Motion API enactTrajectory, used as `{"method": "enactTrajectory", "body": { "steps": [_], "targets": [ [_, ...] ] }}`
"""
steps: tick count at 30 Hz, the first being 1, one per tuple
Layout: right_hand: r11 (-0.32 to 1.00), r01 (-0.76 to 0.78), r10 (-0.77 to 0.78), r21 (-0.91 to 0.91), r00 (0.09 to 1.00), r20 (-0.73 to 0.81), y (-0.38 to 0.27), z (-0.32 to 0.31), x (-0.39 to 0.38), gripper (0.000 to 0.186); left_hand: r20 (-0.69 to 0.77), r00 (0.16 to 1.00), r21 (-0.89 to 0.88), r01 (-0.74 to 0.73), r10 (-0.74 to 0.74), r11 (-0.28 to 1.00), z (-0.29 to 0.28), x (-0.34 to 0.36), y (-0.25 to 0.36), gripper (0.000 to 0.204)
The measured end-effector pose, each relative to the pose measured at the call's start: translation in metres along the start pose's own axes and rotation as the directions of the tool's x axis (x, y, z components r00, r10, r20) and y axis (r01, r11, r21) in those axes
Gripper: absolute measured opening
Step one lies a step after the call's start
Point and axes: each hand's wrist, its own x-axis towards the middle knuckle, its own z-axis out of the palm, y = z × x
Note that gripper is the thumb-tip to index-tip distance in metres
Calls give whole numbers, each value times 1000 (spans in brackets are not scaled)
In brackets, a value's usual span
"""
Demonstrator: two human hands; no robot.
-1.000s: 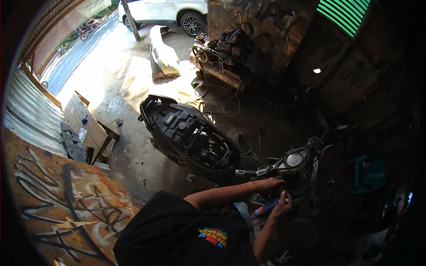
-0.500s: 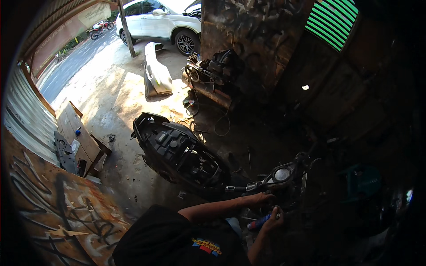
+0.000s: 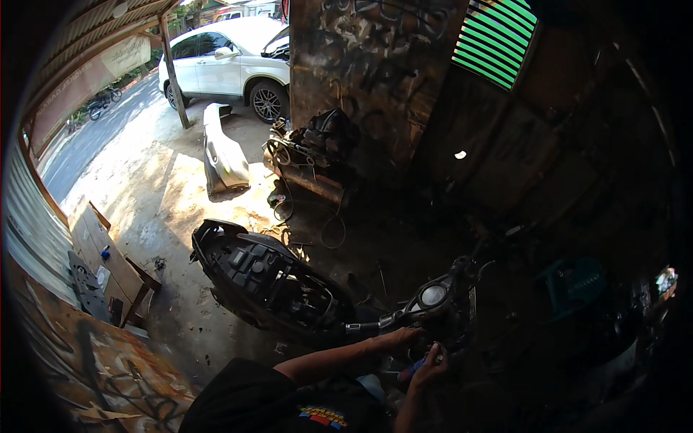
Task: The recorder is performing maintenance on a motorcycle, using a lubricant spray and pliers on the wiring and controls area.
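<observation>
A dark scooter (image 3: 256, 267) with its seat area exposed stands in front of me, its handlebar with a round dial (image 3: 433, 294) toward the right. My left hand (image 3: 406, 339) is at the front end of the scooter just below the handlebar, fingers curled on something too dark to make out. My right hand (image 3: 433, 361) is closed around a blue spray can (image 3: 410, 372), just below and right of my left hand. The can lies at a slant, and its top is partly covered by the fingers.
A wooden bench (image 3: 101, 256) stands at left, a graffitied board (image 3: 94, 361) at lower left. An engine assembly with hoses (image 3: 310, 151), a silver body panel (image 3: 225, 155) and a white car (image 3: 227, 68) are beyond. A teal plastic object (image 3: 570, 285) sits at right.
The view has tilted upward, so the scene and both hands sit lower and further left. The hands keep their hold near the handlebar. A motorcycle on the road has shifted leftward in the picture.
</observation>
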Motion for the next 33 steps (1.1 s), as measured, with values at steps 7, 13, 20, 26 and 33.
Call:
{"method": "enactTrajectory", "body": {
  "steps": [7, 13, 20, 26, 33],
  "targets": [
    [991, -71, 82, -111, 992, 93, 11, -6, 1, 31, -56, 998, -64, 33, -37, 997, -1, 1, 5, 41],
    [980, -199, 199, -9, 977, 82, -2, -21, -3, 41, -58, 996, -120, 55, -62, 991, 0, 2, 1, 54],
    [984, -112, 120, -141, 992, 46, 7, -5, -17, 40, -58, 997, -66, 51, -55, 997, -1, -4, 14, 49],
    [999, -40, 34, 35, 988, 150, -13, -10, -11, 37, -41, 998, -70, 46, -49, 996, -5, -6, 16, 49],
    [999, -48, 50, -21, 991, 121, -35, -9, -11, 36, -34, 998, -66, 57, -60, 996, -8, -8, 16, 48]
  ]
}}
